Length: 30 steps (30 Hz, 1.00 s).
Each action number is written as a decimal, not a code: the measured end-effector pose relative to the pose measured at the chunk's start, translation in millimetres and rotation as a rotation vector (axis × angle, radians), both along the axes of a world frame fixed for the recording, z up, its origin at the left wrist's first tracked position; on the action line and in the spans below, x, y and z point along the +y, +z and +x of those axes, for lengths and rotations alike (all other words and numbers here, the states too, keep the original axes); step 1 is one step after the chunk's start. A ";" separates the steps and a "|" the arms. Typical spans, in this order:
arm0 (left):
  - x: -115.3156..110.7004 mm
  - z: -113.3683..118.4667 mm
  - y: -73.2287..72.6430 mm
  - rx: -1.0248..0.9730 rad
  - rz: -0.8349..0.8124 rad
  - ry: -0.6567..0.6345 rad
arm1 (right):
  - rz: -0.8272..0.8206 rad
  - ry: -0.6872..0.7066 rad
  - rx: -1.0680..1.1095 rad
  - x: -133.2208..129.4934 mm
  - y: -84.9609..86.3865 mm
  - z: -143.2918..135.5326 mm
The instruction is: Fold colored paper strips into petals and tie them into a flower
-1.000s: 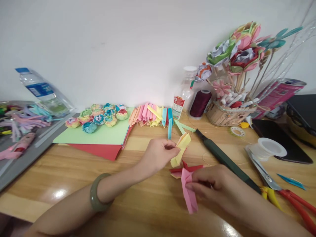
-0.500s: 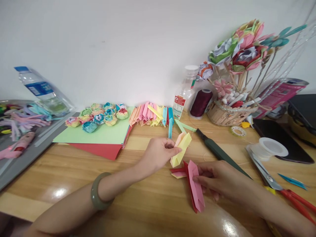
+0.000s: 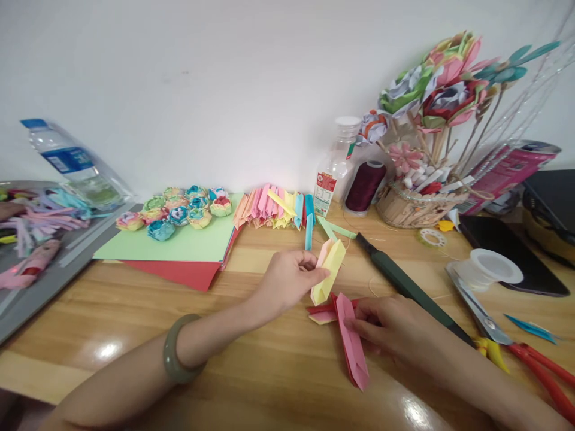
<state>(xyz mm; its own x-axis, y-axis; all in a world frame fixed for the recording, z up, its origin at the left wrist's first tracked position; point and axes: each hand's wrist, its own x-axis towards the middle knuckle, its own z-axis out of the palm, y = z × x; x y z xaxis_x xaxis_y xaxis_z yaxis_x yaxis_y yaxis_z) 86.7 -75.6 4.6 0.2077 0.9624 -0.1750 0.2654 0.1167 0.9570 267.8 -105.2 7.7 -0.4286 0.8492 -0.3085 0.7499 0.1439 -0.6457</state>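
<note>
A white wall [image 3: 224, 90] is seen behind a wooden table [image 3: 135, 335], on which a basket [image 3: 415, 209] of paper flowers [image 3: 451, 105] is placed at the right rear. By the left hand [image 3: 287, 281], a yellow folded paper [image 3: 331, 272] is gripped between thumb and fingers, both ends projecting past the fingertips; by the right hand [image 3: 386, 323], a pink folded paper [image 3: 353, 347] is pinched at its right edge, its longer end projecting downward, with red folded paper [image 3: 321, 310] partly hidden behind it.

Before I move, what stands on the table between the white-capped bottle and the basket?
In the head view, a maroon thread spool stands between the white-capped bottle and the basket.
</note>
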 end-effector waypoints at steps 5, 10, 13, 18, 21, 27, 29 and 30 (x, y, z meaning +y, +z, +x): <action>1.0 0.1 -1.7 0.002 0.002 0.006 | 0.154 0.069 -0.258 -3.0 2.3 -6.0; 1.6 -0.9 -3.4 0.032 0.019 -0.009 | 0.156 0.116 -0.163 -4.2 4.3 -5.6; 1.9 -1.2 -5.4 0.031 0.018 -0.013 | 0.181 0.125 -0.173 -5.6 0.7 -8.9; 3.1 -1.6 -6.8 0.023 0.014 -0.013 | 0.263 0.104 -0.240 -8.4 -5.9 -13.0; 1.5 -0.8 -3.3 0.012 0.015 -0.016 | 0.240 0.049 -0.135 -6.2 -2.3 -9.0; -13.9 5.7 6.6 -0.089 -0.125 -0.053 | 0.106 -0.160 0.335 -1.6 10.1 -8.0; -18.1 5.8 9.1 -0.094 -0.130 -0.095 | 0.057 -0.216 0.434 -2.5 12.8 -10.2; -19.1 5.1 10.5 -0.089 -0.119 -0.129 | 0.052 -0.241 0.452 -2.8 14.0 -11.1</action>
